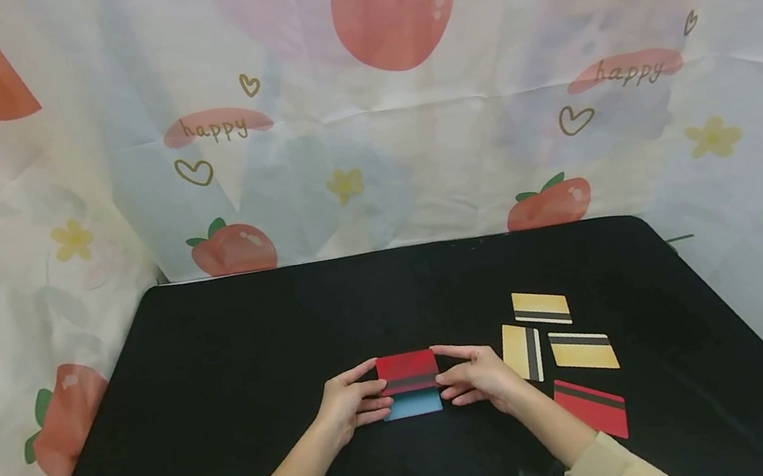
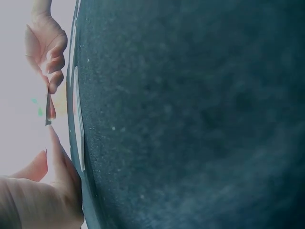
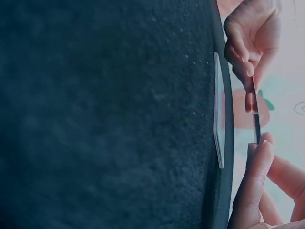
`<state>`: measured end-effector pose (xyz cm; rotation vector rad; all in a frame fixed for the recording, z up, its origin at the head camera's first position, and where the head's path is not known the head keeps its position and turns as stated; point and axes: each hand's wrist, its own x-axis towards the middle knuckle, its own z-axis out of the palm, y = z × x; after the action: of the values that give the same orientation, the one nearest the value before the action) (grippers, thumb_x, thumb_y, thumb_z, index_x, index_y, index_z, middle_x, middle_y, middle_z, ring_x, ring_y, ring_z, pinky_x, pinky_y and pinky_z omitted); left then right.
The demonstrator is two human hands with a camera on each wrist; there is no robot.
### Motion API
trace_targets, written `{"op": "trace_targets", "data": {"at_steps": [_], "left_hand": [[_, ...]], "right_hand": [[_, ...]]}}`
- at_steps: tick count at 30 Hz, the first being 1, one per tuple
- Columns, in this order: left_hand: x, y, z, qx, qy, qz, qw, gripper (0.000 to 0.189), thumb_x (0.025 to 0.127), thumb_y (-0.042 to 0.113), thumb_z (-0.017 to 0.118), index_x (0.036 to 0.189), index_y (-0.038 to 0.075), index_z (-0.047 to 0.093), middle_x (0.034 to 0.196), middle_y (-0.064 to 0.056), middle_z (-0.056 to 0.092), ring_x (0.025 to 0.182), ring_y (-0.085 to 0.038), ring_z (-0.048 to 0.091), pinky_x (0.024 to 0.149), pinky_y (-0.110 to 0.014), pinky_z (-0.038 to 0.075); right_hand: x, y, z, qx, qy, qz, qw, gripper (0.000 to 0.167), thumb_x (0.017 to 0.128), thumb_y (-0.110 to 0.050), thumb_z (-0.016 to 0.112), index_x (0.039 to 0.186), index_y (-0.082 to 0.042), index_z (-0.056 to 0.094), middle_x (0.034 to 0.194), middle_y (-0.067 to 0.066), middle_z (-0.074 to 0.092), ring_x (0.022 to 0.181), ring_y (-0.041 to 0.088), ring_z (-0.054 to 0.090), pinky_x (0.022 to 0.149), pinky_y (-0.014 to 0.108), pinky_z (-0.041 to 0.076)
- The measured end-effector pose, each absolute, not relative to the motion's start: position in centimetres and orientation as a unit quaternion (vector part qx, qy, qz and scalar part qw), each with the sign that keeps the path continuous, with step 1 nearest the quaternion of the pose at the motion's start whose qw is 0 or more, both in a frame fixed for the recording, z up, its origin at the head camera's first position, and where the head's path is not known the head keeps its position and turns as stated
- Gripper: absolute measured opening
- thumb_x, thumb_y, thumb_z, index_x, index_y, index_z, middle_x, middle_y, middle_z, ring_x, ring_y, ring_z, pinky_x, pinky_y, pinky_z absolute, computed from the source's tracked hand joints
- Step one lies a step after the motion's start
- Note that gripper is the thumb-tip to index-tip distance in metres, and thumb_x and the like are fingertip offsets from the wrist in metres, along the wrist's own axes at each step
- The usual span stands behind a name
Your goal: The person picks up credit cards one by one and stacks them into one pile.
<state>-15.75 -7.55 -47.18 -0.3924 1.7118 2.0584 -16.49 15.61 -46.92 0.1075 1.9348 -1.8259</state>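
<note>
Between left grip (image 1: 343,402) and right grip (image 1: 482,376), the head view shows a red card (image 1: 407,367) pinched by its ends over a blue card (image 1: 412,405). Left wrist: it is clear of the counter (image 2: 190,105); hold it level. Right wrist: a thin stack (image 3: 218,109) lies below the grips; pinch lightly to avoid bending.

Black table (image 1: 232,336): had rounded far corners.
Pale backdrop (image 1: 460,167): hung behind the table's far edge and along its left side.
Printed leafy fruits (image 1: 233,250): two sat just above the table's far edge, one beyond its left side.
Large red fruit (image 1: 394,3): appeared high above the table's middle.
Pink ovals (image 1: 625,70): carried "happy" lettering (image 1: 214,128) above the table's far edge.
Green line (image 1: 679,237): showed beside the table's far right corner.
</note>
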Motion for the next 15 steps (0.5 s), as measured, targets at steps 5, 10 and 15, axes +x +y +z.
{"op": "trace_targets", "data": {"at_steps": [5,10,15], "left_hand": [[-15.52,-7.74,-47.38,-0.142,0.621,0.738,0.222,0.056,0.081,0.003,0.066,0.133,0.006,0.047,0.085,-0.01,0.069,0.063,-0.016,0.067,0.063,-0.035,0.057],[-15.34,-7.97,-47.64,-0.138,0.624,0.734,0.229,0.055,0.081,0.003,0.066,0.133,0.006,0.048,0.088,-0.015,0.068,0.063,-0.017,0.067,0.062,-0.034,0.057],[-15.08,-8.2,-47.82,-0.134,0.629,0.728,0.236,0.054,0.081,0.003,0.066,0.132,0.006,0.049,0.092,-0.016,0.068,0.064,-0.019,0.068,0.062,-0.035,0.057]], "right_hand": [[-16.17,15.49,-47.01,0.038,0.713,-0.659,0.239,0.057,0.08,-0.011,0.067,0.133,-0.005,0.047,0.082,0.011,0.069,0.062,0.016,0.066,0.058,0.028,0.056],[-15.88,15.36,-47.12,0.044,0.722,-0.647,0.24,0.056,0.08,-0.009,0.068,0.132,-0.005,0.049,0.079,0.01,0.069,0.058,0.015,0.065,0.056,0.029,0.056],[-15.74,15.23,-47.3,0.05,0.732,-0.636,0.238,0.055,0.078,-0.007,0.068,0.13,-0.004,0.05,0.073,0.01,0.068,0.055,0.014,0.064,0.053,0.027,0.055]]}}
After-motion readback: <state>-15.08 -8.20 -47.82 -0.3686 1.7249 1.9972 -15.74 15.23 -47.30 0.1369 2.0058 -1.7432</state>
